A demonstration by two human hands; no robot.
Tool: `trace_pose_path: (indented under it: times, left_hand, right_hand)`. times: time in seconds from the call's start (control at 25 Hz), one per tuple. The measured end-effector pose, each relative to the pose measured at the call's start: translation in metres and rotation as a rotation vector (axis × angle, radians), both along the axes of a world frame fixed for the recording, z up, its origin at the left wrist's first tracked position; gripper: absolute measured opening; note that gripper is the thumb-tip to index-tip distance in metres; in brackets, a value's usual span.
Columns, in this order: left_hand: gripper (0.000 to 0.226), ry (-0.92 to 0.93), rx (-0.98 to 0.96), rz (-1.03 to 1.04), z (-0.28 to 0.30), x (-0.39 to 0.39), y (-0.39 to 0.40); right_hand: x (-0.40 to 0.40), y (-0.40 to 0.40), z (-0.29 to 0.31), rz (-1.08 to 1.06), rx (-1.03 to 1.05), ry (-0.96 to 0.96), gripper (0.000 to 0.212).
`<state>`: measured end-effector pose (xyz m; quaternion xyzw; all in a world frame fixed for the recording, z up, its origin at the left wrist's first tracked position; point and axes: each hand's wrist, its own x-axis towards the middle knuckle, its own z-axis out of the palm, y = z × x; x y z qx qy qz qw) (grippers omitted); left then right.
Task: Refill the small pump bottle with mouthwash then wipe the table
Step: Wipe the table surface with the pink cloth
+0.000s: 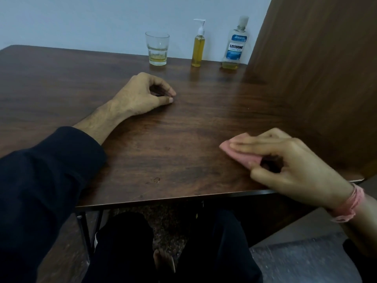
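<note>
Nearest, at the front right edge of the dark wooden table (183,123), the right hand (289,160) presses one folded pink cloth (238,149) flat on the surface. Its long fingers lie straight across the top of the cloth while the thumb curls in against the cloth's near edge, so the hand holds it down and pinches it lightly. One pink thread band (350,203) circles that wrist. A few small droplets (156,180) sit on the tabletop near the front edge, left of the cloth.

Farther in, the left hand (142,94) rests on the table on its side, fingers loosely curled with thumb and fingertip close together, holding nothing. Its forearm comes out of one dark sleeve (47,180).

Along the far edge, against the pale wall, three containers stand upright in a row, apart from each other: one drinking glass (157,49) with a little yellow liquid at the bottom, one small pump bottle (199,45) nearly full of yellow liquid with its white pump on, and one mouthwash bottle (236,43), capped, with only a shallow yellow layer left. A brown wooden panel (316,78) rises at the right of the table.
</note>
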<state>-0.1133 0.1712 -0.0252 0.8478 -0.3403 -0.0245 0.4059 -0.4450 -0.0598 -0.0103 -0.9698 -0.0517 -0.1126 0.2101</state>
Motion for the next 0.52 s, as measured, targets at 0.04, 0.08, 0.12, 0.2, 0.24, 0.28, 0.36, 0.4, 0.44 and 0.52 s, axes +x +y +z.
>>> trace_pose_path:
  times: [0.04,0.08,0.12,0.2,0.24,0.28,0.36,0.4,0.44,0.52]
  left_hand:
    - [0.013,0.0,0.001,-0.001,0.0,0.0,0.0]
    - [0.013,-0.001,0.001,-0.002,0.0,0.0,0.0]
    - [0.013,-0.002,-0.002,-0.003,0.0,0.0,0.001]
    - [0.013,0.004,-0.009,-0.003,-0.001,0.001,0.001]
    - [0.014,0.005,-0.01,-0.003,-0.001,0.0,0.0]
    - [0.015,0.006,-0.009,-0.002,-0.001,0.0,0.0]
    - [0.016,0.007,-0.008,-0.002,-0.001,-0.001,0.0]
    - [0.016,0.007,-0.01,-0.003,-0.001,-0.001,0.0]
    - [0.016,0.008,-0.013,-0.006,-0.001,-0.001,0.0]
    - [0.016,0.006,-0.015,-0.009,0.0,0.0,0.0]
  right_hand:
    - [0.002,-0.002,0.002,-0.05,-0.02,-0.015,0.058]
    - [0.003,0.0,0.0,-0.073,-0.042,-0.039,0.058]
    - [0.005,0.009,-0.004,-0.067,-0.059,-0.061,0.057]
    - [0.002,0.032,-0.017,-0.004,-0.061,-0.07,0.054]
    - [-0.001,0.038,-0.02,0.029,-0.05,-0.063,0.053]
    - [-0.003,0.038,-0.02,0.055,-0.046,-0.061,0.052]
    - [-0.003,0.022,-0.014,0.015,-0.053,-0.06,0.05]
    - [-0.001,0.012,-0.009,-0.044,-0.046,-0.047,0.049]
    - [0.0,0.005,-0.004,-0.105,-0.041,-0.03,0.05]
    - [0.001,0.011,-0.004,-0.153,-0.084,-0.039,0.053]
